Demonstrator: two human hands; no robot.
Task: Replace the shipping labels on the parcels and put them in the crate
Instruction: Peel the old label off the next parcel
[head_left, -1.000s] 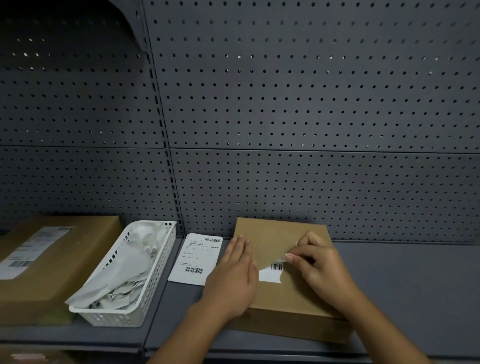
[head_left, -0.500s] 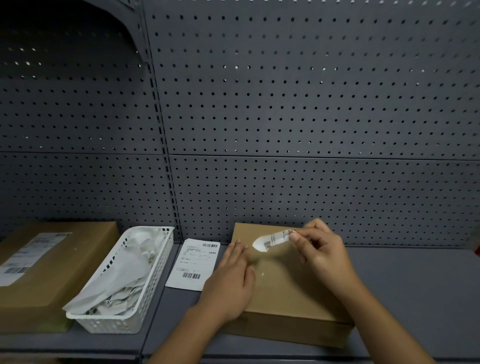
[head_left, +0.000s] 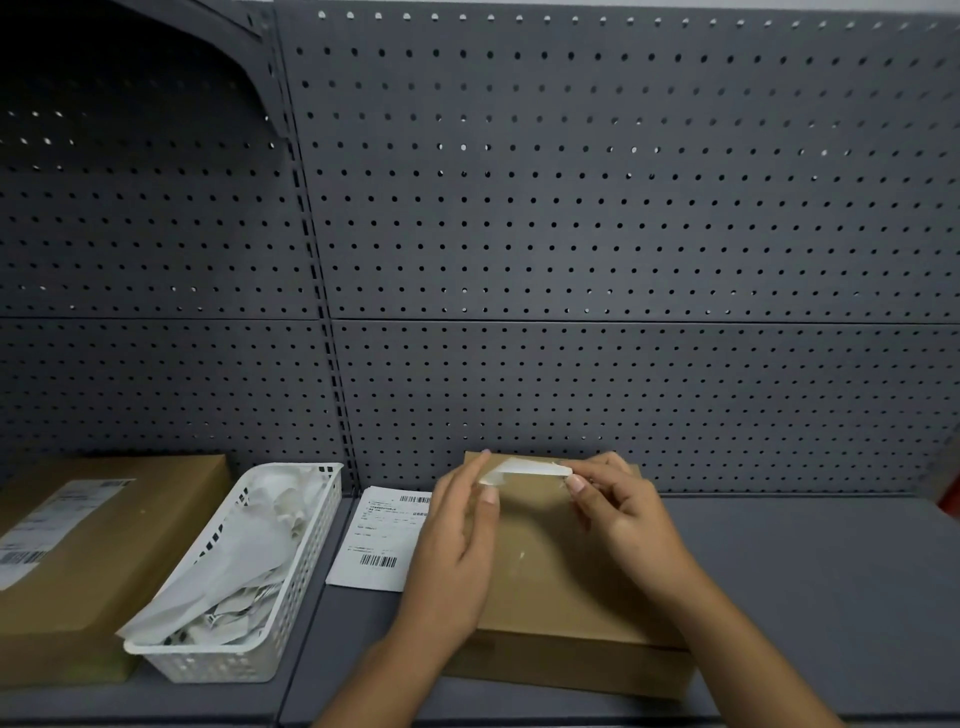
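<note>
Two pinches noted: left hand (head_left: 457, 551) and right hand (head_left: 623, 514) grasp the peeled label (head_left: 524, 470) over the parcel (head_left: 550, 587); advise folding adhesive inward, then binning.

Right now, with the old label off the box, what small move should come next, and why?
Probably carry the peeled label left and drop it in the white basket, which already holds paper scraps. The right hand pinches one end, the left hand is at the other, and the box top shows no label. The fresh label lying beside the box can follow.
</note>
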